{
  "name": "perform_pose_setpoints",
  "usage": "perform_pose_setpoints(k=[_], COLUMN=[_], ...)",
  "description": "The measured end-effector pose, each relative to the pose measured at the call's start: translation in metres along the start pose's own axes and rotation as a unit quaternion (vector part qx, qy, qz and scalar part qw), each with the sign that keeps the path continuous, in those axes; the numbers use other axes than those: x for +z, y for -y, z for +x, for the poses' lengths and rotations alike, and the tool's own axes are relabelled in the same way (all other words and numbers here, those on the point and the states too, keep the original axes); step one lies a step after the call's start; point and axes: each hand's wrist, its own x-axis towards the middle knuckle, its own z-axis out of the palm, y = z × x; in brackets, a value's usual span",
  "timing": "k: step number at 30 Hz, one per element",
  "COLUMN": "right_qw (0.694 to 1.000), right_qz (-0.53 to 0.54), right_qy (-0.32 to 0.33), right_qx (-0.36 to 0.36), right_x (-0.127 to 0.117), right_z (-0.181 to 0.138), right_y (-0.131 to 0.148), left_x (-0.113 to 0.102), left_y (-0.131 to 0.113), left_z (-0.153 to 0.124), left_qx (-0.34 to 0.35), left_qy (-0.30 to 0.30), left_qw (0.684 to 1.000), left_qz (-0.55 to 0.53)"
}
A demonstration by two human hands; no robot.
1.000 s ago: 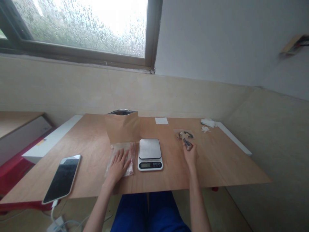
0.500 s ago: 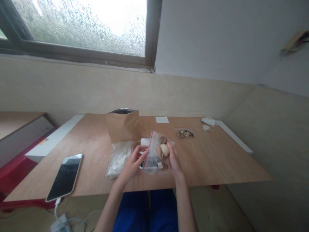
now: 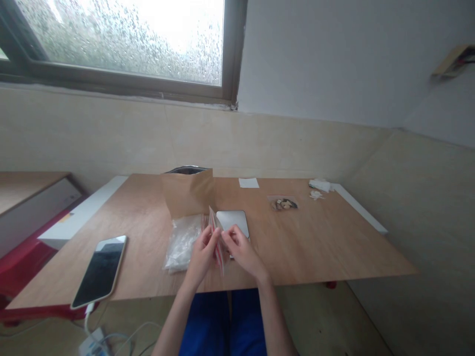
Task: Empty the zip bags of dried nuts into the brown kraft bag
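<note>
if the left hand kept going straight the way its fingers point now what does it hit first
The left hand points away from the person and slightly right, gripping the clear plastic bag with a red seal strip. Past that bag, it would probably meet the upright brown paper bag first, though depth is hard to judge.

One head-worn camera looks forward and down, close over the table (image 3: 315, 252), facing the window (image 3: 122, 39).
</note>
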Motion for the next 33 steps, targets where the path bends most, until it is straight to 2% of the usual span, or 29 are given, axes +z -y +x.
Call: perform_pose_setpoints(k=[2, 4, 6, 9, 16, 20, 23, 26, 29, 33], right_qw=[0.999, 0.998, 0.997, 0.996, 0.994, 0.988, 0.978, 0.963, 0.968, 0.979], right_qz=[-0.015, -0.037, -0.048, -0.057, -0.087, -0.140, -0.158, -0.131, -0.085, -0.007], right_qy=[0.036, 0.037, 0.040, 0.041, 0.030, -0.017, -0.120, -0.223, -0.223, -0.181], right_qx=[-0.012, -0.025, -0.034, -0.047, -0.054, -0.059, -0.066, -0.071, -0.083, -0.092], right_x=[0.006, 0.009, 0.010, 0.007, 0.006, 0.002, -0.013, -0.033, -0.041, -0.030], right_z=[-0.003, -0.004, -0.004, -0.004, -0.006, -0.002, 0.001, 0.002, -0.001, -0.006], right_y=[0.007, 0.010, 0.010, 0.012, 0.017, 0.013, 0.003, -0.005, -0.003, 0.012], left_x=[0.000, 0.000, 0.001, 0.002, 0.002, -0.002, -0.012, -0.026, -0.032, -0.022], left_y=[0.002, 0.002, 0.002, 0.002, 0.000, -0.001, -0.001, -0.004, -0.007, 0.003], left_z=[0.000, -0.001, -0.002, -0.004, -0.001, -0.003, -0.003, -0.001, 0.000, 0.000], left_qx=[-0.005, -0.025, -0.038, -0.022, -0.008, 0.005, 0.021, 0.035, 0.033, 0.000], left_qy=[-0.016, -0.025, -0.014, 0.010, 0.076, 0.089, 0.043, -0.013, -0.035, -0.064], left_qw=[1.000, 0.999, 0.999, 1.000, 0.996, 0.993, 0.994, 0.994, 0.996, 0.998], left_qz=[0.003, 0.002, -0.002, 0.003, 0.051, 0.081, 0.099, 0.103, 0.082, -0.004])
